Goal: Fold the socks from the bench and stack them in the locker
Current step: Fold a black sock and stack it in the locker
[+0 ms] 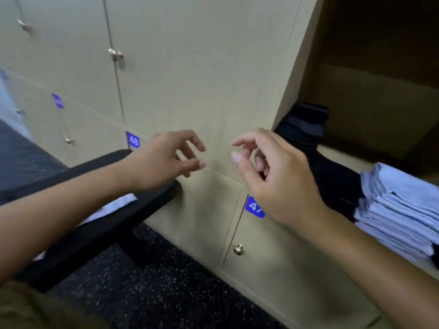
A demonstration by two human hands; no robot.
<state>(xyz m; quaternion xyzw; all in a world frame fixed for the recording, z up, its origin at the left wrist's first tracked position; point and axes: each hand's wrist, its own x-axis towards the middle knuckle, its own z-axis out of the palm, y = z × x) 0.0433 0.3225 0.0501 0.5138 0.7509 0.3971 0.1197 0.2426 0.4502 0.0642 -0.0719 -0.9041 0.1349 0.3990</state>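
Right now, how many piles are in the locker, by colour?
Black pile: 1
Light blue pile: 1
Total: 2

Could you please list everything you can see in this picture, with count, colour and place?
dark socks: one stack, black, open locker, left
pale socks: one stack, light blue, open locker, right of the dark ones
open locker: one, beige, upper right
locker doors: several, beige, blue number tags, shut
bench: one, black, lower left
white cloth: one, on bench
floor: dark, speckled
left hand: empty, above bench end
right hand: empty, before locker
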